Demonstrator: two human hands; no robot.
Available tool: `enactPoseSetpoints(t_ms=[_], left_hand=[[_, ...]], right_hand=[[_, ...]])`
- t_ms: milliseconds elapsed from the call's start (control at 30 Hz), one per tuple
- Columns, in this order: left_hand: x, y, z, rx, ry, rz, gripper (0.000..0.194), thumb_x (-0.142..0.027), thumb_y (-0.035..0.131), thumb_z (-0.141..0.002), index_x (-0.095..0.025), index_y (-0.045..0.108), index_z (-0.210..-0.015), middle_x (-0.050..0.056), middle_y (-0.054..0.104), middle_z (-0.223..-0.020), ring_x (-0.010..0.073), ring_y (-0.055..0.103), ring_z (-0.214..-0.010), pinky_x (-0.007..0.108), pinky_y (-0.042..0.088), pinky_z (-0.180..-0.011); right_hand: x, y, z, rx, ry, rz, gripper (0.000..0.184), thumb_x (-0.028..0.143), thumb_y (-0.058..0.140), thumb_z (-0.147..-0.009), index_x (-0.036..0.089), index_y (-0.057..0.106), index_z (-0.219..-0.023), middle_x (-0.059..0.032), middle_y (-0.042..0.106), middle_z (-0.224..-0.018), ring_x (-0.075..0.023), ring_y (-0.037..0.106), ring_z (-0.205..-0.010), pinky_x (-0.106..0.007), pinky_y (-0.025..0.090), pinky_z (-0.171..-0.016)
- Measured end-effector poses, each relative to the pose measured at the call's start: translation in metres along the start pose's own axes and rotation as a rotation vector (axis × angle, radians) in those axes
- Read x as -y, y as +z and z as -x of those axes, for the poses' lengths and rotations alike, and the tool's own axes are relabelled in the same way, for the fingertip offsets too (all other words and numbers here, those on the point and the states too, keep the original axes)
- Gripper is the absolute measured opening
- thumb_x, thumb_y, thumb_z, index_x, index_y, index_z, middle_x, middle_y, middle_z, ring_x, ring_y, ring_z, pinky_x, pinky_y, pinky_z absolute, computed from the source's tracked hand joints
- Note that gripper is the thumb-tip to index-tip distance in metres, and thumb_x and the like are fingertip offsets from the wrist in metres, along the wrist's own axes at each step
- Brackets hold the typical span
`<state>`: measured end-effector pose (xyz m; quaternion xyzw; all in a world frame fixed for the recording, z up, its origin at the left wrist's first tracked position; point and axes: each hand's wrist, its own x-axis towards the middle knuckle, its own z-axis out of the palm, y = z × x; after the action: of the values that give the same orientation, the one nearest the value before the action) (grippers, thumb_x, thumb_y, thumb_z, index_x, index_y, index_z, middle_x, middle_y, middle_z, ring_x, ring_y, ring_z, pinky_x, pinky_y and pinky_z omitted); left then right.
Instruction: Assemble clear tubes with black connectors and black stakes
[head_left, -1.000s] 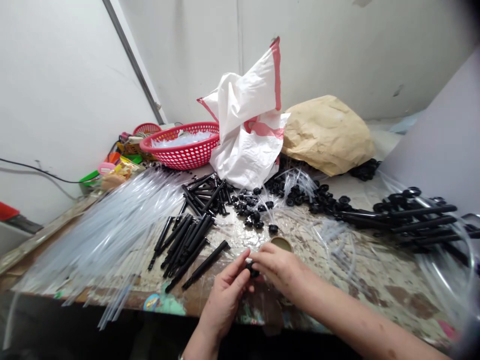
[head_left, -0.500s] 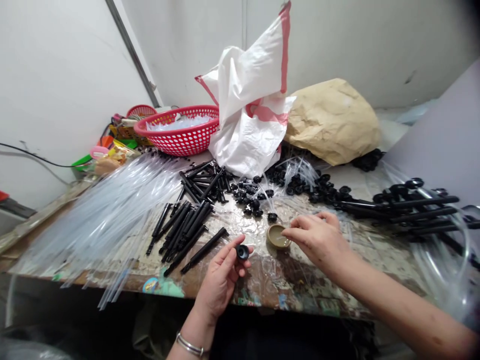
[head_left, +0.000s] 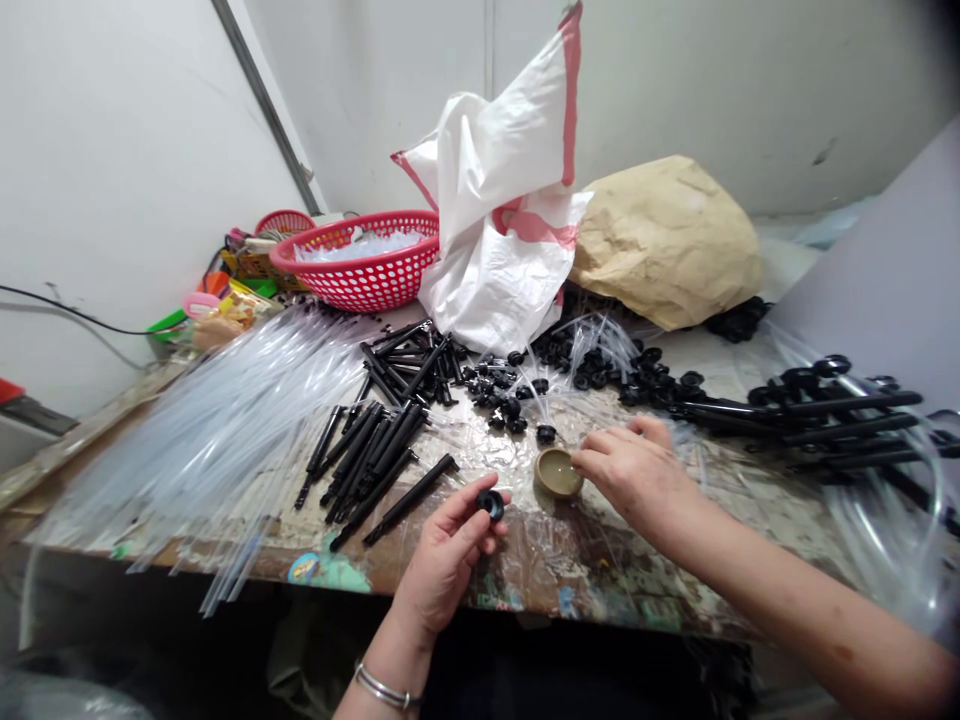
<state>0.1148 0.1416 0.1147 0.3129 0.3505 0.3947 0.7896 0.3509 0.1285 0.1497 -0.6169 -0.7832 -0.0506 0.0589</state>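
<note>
My left hand [head_left: 448, 552] pinches a small black round cap [head_left: 491, 502] between thumb and fingers near the table's front edge. To its right, my right hand [head_left: 637, 476] has its fingertips at the rim of a small tan dish [head_left: 556, 473] holding pale liquid; whether anything is between those fingers I cannot tell. A single black rod [head_left: 411, 499] lies just left of the left hand.
Black rods [head_left: 366, 456] and clear thin tubes [head_left: 217, 440] cover the left of the worn table [head_left: 750, 540]. Loose black caps [head_left: 600, 375] lie in the middle, assembled black pieces [head_left: 817, 410] at the right. A red basket [head_left: 360, 262], white plastic bag [head_left: 506, 220] and brown sack [head_left: 667, 240] stand behind.
A second ago both hands met on the black cap. The right hand then let go and moved to the tan dish, where it stays; the left hand keeps the cap.
</note>
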Motion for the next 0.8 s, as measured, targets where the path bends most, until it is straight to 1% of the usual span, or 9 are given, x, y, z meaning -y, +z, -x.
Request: enactPoseSetpoints(t_ms=[100,167,200,333,400,500,600,800], left_hand=[[0.001,-0.001,0.000,0.006,0.016,0.001,0.037,-0.023,0.072,-0.071,-0.020,0.067,-0.107,0.008,0.068,-0.104,0.0081,0.060,-0.069,0.016,0.042,-0.058],[0.003,-0.001,-0.001,0.009,0.025,0.013,0.036,-0.025,0.071,-0.072,-0.020,0.066,-0.107,0.008,0.069,-0.099,0.0074,0.060,-0.066,0.015,0.041,-0.057],[0.003,-0.001,-0.001,0.011,0.030,0.020,0.035,-0.026,0.070,-0.073,-0.020,0.066,-0.107,0.008,0.070,-0.095,0.0075,0.060,-0.065,0.015,0.041,-0.055],[0.004,0.000,-0.001,0.025,0.050,0.036,0.028,-0.031,0.066,-0.077,-0.018,0.066,-0.102,0.008,0.070,-0.084,0.0097,0.061,-0.063,0.016,0.041,-0.052],[0.004,0.000,-0.001,0.037,0.051,0.036,0.028,-0.032,0.066,-0.077,-0.016,0.066,-0.100,0.009,0.070,-0.083,0.0104,0.061,-0.063,0.017,0.042,-0.053],[0.004,0.000,-0.001,0.045,0.051,0.039,0.030,-0.034,0.066,-0.077,-0.015,0.067,-0.100,0.008,0.070,-0.081,0.0108,0.061,-0.063,0.017,0.042,-0.053],[0.004,-0.001,-0.001,0.045,0.040,0.040,0.031,-0.034,0.066,-0.077,-0.014,0.067,-0.100,0.009,0.069,-0.082,0.0109,0.061,-0.063,0.017,0.041,-0.052],[0.006,-0.003,-0.001,0.042,0.038,0.036,0.032,-0.035,0.067,-0.076,-0.014,0.067,-0.099,0.007,0.067,-0.077,0.0107,0.060,-0.060,0.018,0.040,-0.049]], right_hand=[[-0.002,0.000,0.002,-0.085,0.021,-0.047,0.014,0.018,0.054,-0.085,0.021,0.066,-0.079,-0.0019,0.063,-0.077,-0.0168,0.053,-0.073,-0.035,0.025,-0.073],[0.000,-0.003,0.003,-0.151,0.046,-0.149,0.016,0.022,0.052,-0.087,0.023,0.066,-0.081,-0.0011,0.065,-0.078,-0.0162,0.055,-0.073,-0.035,0.025,-0.073],[0.003,-0.005,0.003,-0.161,0.055,-0.228,0.017,0.024,0.050,-0.089,0.023,0.065,-0.083,-0.0008,0.066,-0.079,-0.0159,0.056,-0.073,-0.035,0.025,-0.072],[0.027,-0.016,0.002,-0.069,0.018,-0.576,0.020,0.029,0.045,-0.091,0.025,0.064,-0.088,-0.0009,0.067,-0.084,-0.0148,0.059,-0.075,-0.031,0.031,-0.071],[0.041,-0.018,0.000,-0.069,-0.022,-0.637,0.017,0.028,0.048,-0.090,0.025,0.064,-0.089,0.0000,0.067,-0.082,-0.0138,0.059,-0.075,-0.030,0.032,-0.070],[0.055,-0.014,-0.004,-0.159,-0.062,-0.573,0.013,0.026,0.052,-0.088,0.026,0.066,-0.087,0.0025,0.067,-0.079,-0.0123,0.059,-0.073,-0.030,0.028,-0.070],[0.059,-0.010,-0.006,-0.246,-0.102,-0.476,0.014,0.025,0.053,-0.088,0.026,0.066,-0.084,0.0035,0.066,-0.075,-0.0127,0.059,-0.070,-0.031,0.024,-0.070],[0.063,-0.014,-0.008,-0.321,-0.170,-0.338,0.021,0.027,0.047,-0.090,0.025,0.067,-0.084,0.0015,0.064,-0.070,-0.0139,0.054,-0.067,-0.033,0.022,-0.072]])
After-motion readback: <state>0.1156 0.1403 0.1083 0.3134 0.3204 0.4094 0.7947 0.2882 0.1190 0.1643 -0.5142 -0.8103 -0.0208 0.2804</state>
